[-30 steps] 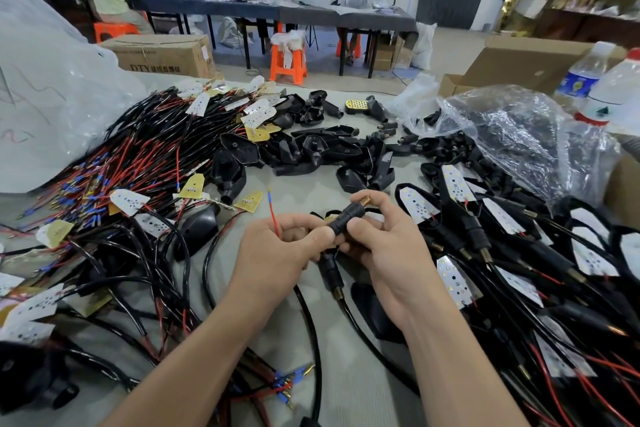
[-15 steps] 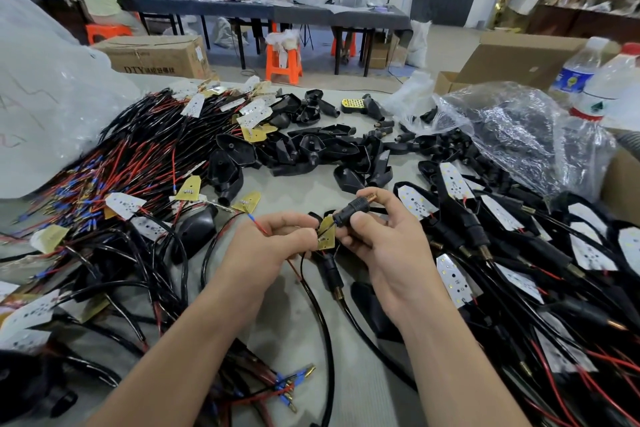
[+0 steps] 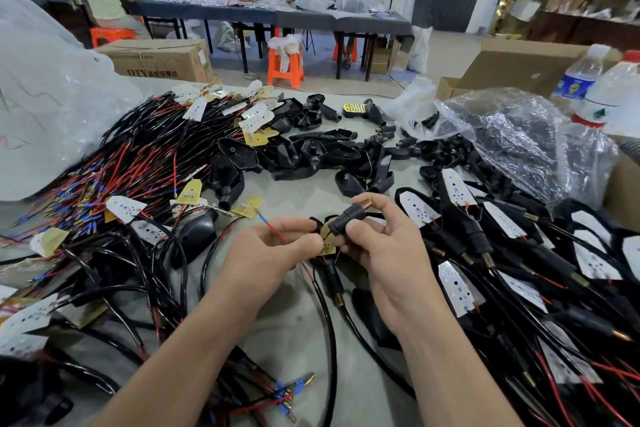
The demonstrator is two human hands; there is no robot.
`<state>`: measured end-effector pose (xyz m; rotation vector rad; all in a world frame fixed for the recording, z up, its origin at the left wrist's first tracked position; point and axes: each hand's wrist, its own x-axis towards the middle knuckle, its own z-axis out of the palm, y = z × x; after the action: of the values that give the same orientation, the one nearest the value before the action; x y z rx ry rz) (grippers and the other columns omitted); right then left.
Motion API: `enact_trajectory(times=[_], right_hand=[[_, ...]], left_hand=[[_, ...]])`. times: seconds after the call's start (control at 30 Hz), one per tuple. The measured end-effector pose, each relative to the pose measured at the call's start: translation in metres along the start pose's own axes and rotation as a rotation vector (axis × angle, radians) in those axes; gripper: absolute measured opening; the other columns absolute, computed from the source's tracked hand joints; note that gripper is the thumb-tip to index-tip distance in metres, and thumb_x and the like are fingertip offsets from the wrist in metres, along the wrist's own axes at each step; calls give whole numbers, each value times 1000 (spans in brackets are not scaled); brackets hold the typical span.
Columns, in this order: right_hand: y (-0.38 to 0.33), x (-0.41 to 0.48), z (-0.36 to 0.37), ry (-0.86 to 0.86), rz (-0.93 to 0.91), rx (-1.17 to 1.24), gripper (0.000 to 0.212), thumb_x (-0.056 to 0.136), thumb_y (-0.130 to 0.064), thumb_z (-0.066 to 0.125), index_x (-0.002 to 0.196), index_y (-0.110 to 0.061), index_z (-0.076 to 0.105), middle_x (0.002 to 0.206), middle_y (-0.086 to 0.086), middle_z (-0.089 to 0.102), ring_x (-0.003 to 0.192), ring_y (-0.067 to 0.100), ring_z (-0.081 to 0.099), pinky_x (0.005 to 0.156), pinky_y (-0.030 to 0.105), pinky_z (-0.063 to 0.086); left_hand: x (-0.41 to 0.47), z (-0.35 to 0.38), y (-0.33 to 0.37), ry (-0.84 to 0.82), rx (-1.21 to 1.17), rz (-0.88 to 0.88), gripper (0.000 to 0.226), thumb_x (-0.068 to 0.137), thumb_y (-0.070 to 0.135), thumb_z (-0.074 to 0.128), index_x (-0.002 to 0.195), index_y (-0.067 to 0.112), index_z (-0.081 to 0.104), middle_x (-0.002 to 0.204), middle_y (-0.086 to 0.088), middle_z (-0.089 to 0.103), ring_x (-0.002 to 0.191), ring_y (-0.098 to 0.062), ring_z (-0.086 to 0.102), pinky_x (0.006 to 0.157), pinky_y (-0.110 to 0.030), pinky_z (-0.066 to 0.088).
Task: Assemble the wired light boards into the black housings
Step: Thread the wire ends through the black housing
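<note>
At the table's centre my left hand (image 3: 273, 250) pinches a red wire (image 3: 277, 230) with a blue tip that points up and left. That wire runs to a small yellow light board (image 3: 327, 239) between my two hands. My right hand (image 3: 384, 253) grips a black housing (image 3: 346, 220) by its round stem, whose brass threaded end points up and right. The board sits at the housing's lower end; how far it is inside is hidden by my fingers.
A heap of wired light boards (image 3: 138, 163) covers the left. Empty black housings (image 3: 311, 152) lie at the back centre. Housings with white boards fitted (image 3: 502, 229) fill the right. A clear plastic bag (image 3: 519, 146) and water bottles (image 3: 602, 94) stand at the back right.
The yellow board has come up between my hands at the housing's lower end. The red wire's blue tip swung from upright to pointing up-left. My right hand tilted the housing slightly.
</note>
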<state>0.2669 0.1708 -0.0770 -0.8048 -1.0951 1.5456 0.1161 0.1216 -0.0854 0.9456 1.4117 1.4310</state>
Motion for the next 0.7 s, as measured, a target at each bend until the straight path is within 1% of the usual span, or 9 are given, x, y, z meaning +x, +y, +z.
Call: enact_trajectory(times=[0.1, 0.17, 0.23, 0.37, 0.47, 0.53, 0.57, 0.63, 0.7], right_hand=[[-1, 1, -1, 25, -12, 17, 34, 90, 17, 52, 107, -11, 62, 75, 19, 66, 59, 18, 61, 60, 24, 55], [-2, 2, -1, 21, -5, 23, 34, 90, 17, 53, 107, -11, 62, 77, 21, 66, 59, 19, 62, 59, 24, 54], [-2, 2, 0, 7, 7, 16, 33, 89, 17, 54, 104, -11, 62, 80, 23, 67, 59, 20, 62, 60, 26, 55], [1, 1, -1, -66, 33, -71, 32, 85, 16, 57, 99, -11, 64, 72, 12, 69, 58, 18, 59, 64, 28, 55], [0, 0, -2, -88, 57, -109, 32, 85, 16, 58, 96, -13, 64, 69, 6, 67, 59, 16, 59, 63, 24, 53], [-1, -2, -1, -61, 61, -80, 31, 85, 17, 58, 95, -12, 64, 68, 7, 67, 55, 15, 60, 59, 23, 52], [-2, -3, 0, -43, 61, -46, 30, 86, 17, 58, 96, -11, 64, 69, 9, 67, 53, 15, 60, 57, 24, 53], [-2, -3, 1, -2, 55, 21, 30, 86, 19, 57, 98, -8, 63, 73, 17, 66, 53, 18, 61, 57, 28, 55], [-3, -3, 0, 37, 37, 41, 32, 86, 20, 57, 100, -8, 64, 79, 22, 63, 56, 20, 60, 59, 29, 55]], left_hand=[[2, -6, -1, -72, 186, -17, 7, 85, 2, 77, 83, 8, 80, 76, -14, 77, 68, -16, 67, 70, -27, 48], [2, -6, -1, -72, 195, -11, 12, 86, -1, 74, 77, 6, 80, 71, -16, 74, 62, -15, 65, 65, -23, 49], [1, -4, 0, -62, 130, -21, 10, 84, -5, 74, 79, 1, 79, 67, -15, 71, 59, -15, 64, 60, -17, 50], [2, -2, 1, -15, 46, 21, 6, 83, -12, 72, 81, -7, 75, 62, -12, 67, 57, -15, 62, 60, -20, 53], [3, 2, 0, 68, 11, 24, 13, 82, -10, 75, 90, 0, 75, 59, -8, 67, 52, -11, 61, 58, -18, 52], [4, 3, -2, 87, 24, -6, 12, 85, 0, 76, 92, 9, 78, 63, -9, 69, 55, -10, 63, 61, -19, 50], [4, 2, -2, 63, 45, -33, 7, 88, 8, 76, 87, 13, 80, 70, -12, 73, 60, -10, 64, 64, -21, 48], [4, -2, -3, -65, 120, -83, 13, 90, 19, 74, 81, 16, 83, 86, -17, 78, 70, -14, 64, 69, -26, 45], [2, -5, -3, -166, 167, -105, 13, 90, 17, 74, 82, 12, 83, 87, -16, 79, 69, -14, 67, 63, -19, 47]])
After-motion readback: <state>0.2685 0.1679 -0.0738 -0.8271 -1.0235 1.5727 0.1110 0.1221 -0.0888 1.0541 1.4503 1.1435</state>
